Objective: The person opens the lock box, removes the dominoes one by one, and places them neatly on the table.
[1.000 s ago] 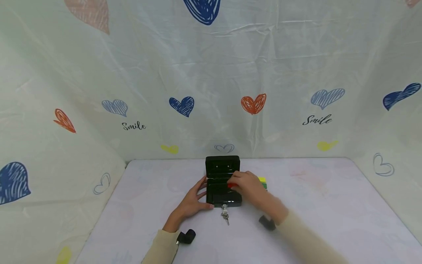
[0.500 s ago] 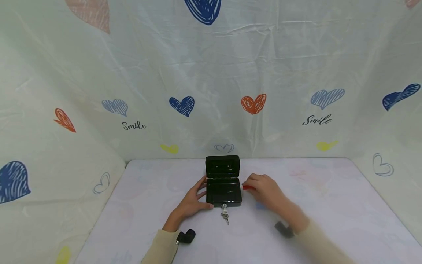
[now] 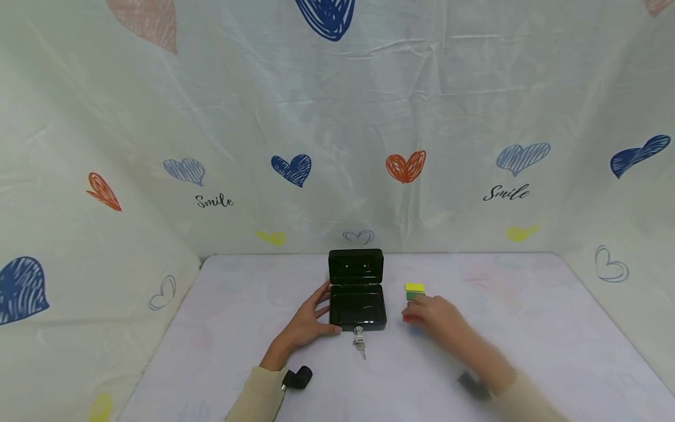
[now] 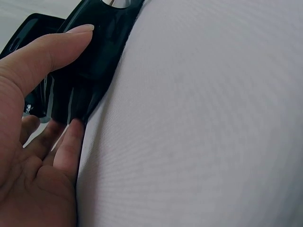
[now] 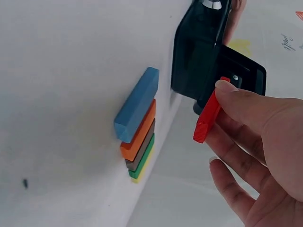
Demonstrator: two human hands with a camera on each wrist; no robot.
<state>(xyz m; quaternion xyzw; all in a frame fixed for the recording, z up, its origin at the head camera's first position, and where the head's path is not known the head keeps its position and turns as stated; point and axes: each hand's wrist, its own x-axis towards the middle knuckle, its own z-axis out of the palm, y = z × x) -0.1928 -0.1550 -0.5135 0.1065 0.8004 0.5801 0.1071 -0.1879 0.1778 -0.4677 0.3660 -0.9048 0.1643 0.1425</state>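
Note:
A black metal cash box (image 3: pixel 357 308) stands with its lid (image 3: pixel 356 266) raised, at the middle of the table. My left hand (image 3: pixel 302 327) holds its left side, the thumb on the front corner and the fingers along the side wall (image 4: pixel 90 66). Right of the box, my right hand (image 3: pixel 439 321) pinches a red wooden block (image 5: pixel 209 116) between thumb and fingers. Below it in the right wrist view lies a row of similar blocks: blue (image 5: pixel 138 105), orange (image 5: pixel 140 135), brown (image 5: pixel 141 147), green (image 5: pixel 144 157) and yellow (image 5: pixel 136 180). The hand partly covers this row in the head view.
Keys (image 3: pixel 361 346) hang from the lock at the front of the box. The white tabletop (image 3: pixel 253 281) meets a pale curtain (image 3: pixel 453 211) printed with hearts along its back edge. Black wrist cameras (image 3: pixel 298 378) sit by both sleeves.
My right hand has moved from over the box out to the right and towards me, carrying the red block with it. The left hand and the box stay put.

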